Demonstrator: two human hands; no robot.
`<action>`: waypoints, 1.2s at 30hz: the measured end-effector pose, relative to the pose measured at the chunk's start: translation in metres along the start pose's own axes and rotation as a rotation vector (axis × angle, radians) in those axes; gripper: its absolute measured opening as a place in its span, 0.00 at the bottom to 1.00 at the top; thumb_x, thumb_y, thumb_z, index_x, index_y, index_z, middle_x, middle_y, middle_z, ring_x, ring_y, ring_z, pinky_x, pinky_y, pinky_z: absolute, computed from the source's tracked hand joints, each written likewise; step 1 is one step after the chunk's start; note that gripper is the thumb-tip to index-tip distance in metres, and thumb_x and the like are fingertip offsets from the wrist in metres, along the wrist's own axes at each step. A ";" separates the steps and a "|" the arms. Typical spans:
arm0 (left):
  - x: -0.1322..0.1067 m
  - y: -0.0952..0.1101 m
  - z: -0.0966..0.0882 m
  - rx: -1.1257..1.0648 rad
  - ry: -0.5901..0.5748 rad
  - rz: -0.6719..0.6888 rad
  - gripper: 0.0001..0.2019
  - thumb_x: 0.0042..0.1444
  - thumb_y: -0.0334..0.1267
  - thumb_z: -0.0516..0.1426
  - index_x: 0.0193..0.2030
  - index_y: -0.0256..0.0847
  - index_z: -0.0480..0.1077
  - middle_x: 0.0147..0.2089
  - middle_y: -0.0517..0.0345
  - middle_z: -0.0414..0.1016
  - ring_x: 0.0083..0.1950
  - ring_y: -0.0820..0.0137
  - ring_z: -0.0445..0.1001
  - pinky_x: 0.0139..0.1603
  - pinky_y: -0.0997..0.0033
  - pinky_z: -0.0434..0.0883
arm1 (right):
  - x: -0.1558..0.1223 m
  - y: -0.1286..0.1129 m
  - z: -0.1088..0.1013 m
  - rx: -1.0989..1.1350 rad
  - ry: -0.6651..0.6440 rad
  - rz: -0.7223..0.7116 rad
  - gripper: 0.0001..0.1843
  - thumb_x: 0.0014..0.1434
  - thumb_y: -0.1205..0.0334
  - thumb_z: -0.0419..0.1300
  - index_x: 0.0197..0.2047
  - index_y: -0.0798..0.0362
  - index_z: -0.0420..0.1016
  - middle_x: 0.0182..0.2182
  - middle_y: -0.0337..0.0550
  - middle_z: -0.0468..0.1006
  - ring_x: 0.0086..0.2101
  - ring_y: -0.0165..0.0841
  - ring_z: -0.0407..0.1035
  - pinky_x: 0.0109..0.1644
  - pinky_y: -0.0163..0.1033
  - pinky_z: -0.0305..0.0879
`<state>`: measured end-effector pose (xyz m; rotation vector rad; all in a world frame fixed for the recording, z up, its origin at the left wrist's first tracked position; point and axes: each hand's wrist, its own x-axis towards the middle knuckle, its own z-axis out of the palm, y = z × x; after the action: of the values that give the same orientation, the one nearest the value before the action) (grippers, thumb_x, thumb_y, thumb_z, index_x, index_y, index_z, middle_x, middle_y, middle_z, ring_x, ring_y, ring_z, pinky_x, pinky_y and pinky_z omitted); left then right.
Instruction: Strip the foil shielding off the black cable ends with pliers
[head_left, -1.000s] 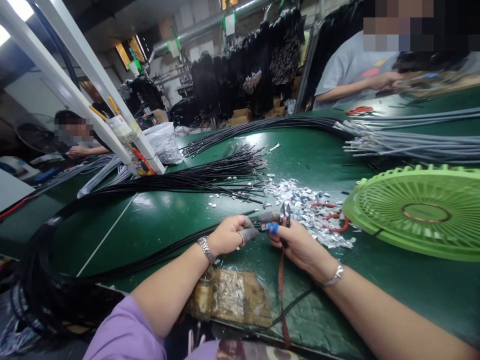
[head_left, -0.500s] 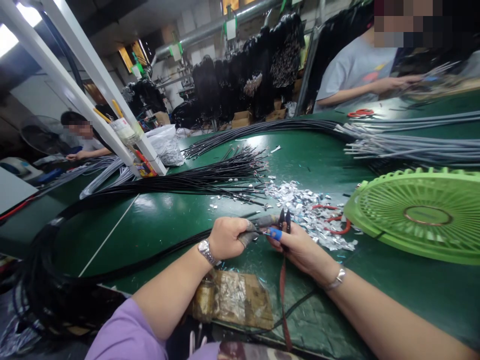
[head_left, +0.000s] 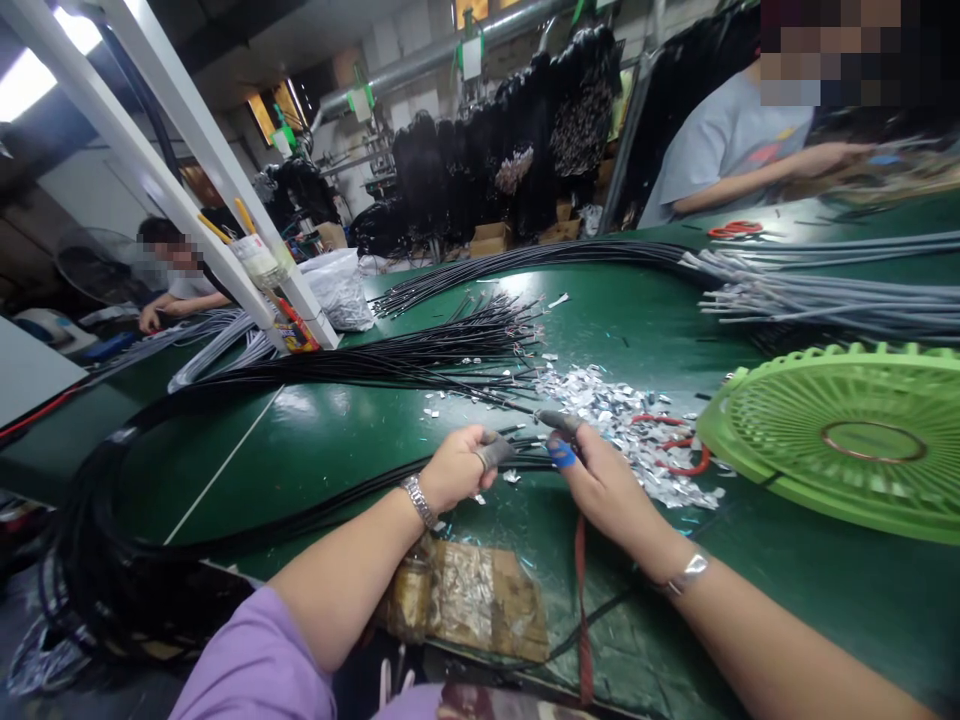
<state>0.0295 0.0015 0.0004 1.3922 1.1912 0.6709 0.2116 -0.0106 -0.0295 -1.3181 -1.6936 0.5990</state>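
Note:
My left hand (head_left: 465,465) has its fingers drawn together, grey covers on the fingertips, right by the loose ends of black cables (head_left: 390,482). What its fingers hold, if anything, is hidden. To the right, my right hand (head_left: 604,480) has blue tape on the thumb and a grey cover on a finger. That fingertip meets the end of one black cable (head_left: 501,400) from the upper cable bundle (head_left: 405,355). A red strap (head_left: 582,610) runs up under this hand; the dark pointed snips seen on it earlier are now hidden by the palm.
Silver foil scraps (head_left: 592,390) and red-handled scissors (head_left: 694,460) lie beyond my right hand. A green fan (head_left: 847,440) stands at right, grey cables (head_left: 825,300) behind it. Taped cardboard (head_left: 487,600) lies at the near edge. A white post (head_left: 217,170) rises at left. Two co-workers sit across.
My hands have moved apart from the cable end they worked on together. The right hand has shifted up to the upper bundle, and the snips' tips have gone out of sight.

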 end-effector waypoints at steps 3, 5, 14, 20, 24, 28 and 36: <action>0.000 0.003 -0.002 -0.101 0.014 -0.018 0.23 0.45 0.60 0.57 0.30 0.39 0.61 0.13 0.71 0.57 0.12 0.82 0.49 0.13 0.79 0.45 | -0.003 0.000 0.001 -0.087 -0.059 -0.095 0.16 0.62 0.50 0.46 0.39 0.50 0.69 0.32 0.46 0.74 0.34 0.39 0.70 0.38 0.43 0.66; 0.000 0.003 -0.003 -0.123 0.014 -0.010 0.23 0.45 0.59 0.58 0.29 0.40 0.60 0.14 0.71 0.58 0.12 0.82 0.49 0.13 0.79 0.45 | -0.005 -0.002 0.003 -0.142 -0.096 -0.129 0.13 0.61 0.52 0.48 0.35 0.49 0.68 0.30 0.45 0.73 0.32 0.39 0.69 0.36 0.42 0.65; -0.001 0.002 0.000 -0.111 0.004 -0.004 0.22 0.45 0.58 0.58 0.29 0.39 0.61 0.13 0.72 0.57 0.12 0.82 0.49 0.13 0.79 0.44 | -0.005 -0.003 0.007 -0.228 -0.116 -0.118 0.09 0.59 0.56 0.50 0.30 0.49 0.65 0.27 0.43 0.71 0.28 0.36 0.66 0.31 0.40 0.62; -0.004 0.011 0.002 -0.159 -0.006 -0.072 0.22 0.43 0.56 0.61 0.26 0.39 0.60 0.11 0.72 0.54 0.12 0.83 0.47 0.14 0.79 0.42 | -0.006 -0.003 0.006 -0.186 -0.130 -0.157 0.08 0.59 0.57 0.50 0.34 0.49 0.68 0.28 0.43 0.71 0.29 0.36 0.67 0.32 0.39 0.63; -0.003 0.011 -0.001 -0.237 -0.029 -0.143 0.20 0.43 0.52 0.63 0.26 0.39 0.59 0.11 0.72 0.52 0.12 0.84 0.45 0.14 0.80 0.39 | -0.006 -0.006 0.007 -0.160 -0.145 -0.151 0.09 0.59 0.57 0.51 0.29 0.48 0.66 0.27 0.42 0.71 0.28 0.36 0.67 0.32 0.39 0.63; -0.002 0.010 -0.004 -0.301 -0.071 -0.169 0.18 0.45 0.48 0.63 0.25 0.40 0.58 0.11 0.73 0.51 0.11 0.84 0.43 0.14 0.80 0.38 | -0.007 -0.009 0.010 -0.120 -0.127 -0.139 0.10 0.58 0.57 0.50 0.26 0.48 0.62 0.24 0.41 0.69 0.25 0.35 0.65 0.28 0.39 0.60; -0.003 0.011 0.000 -0.157 0.004 -0.140 0.18 0.46 0.47 0.62 0.24 0.38 0.59 0.11 0.71 0.53 0.13 0.84 0.45 0.16 0.79 0.40 | -0.008 -0.010 0.013 -0.132 -0.137 -0.109 0.09 0.56 0.59 0.51 0.24 0.47 0.61 0.22 0.40 0.70 0.24 0.34 0.64 0.26 0.38 0.58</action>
<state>0.0316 0.0003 0.0114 1.1660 1.2006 0.6550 0.1957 -0.0192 -0.0302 -1.2908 -1.9323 0.5320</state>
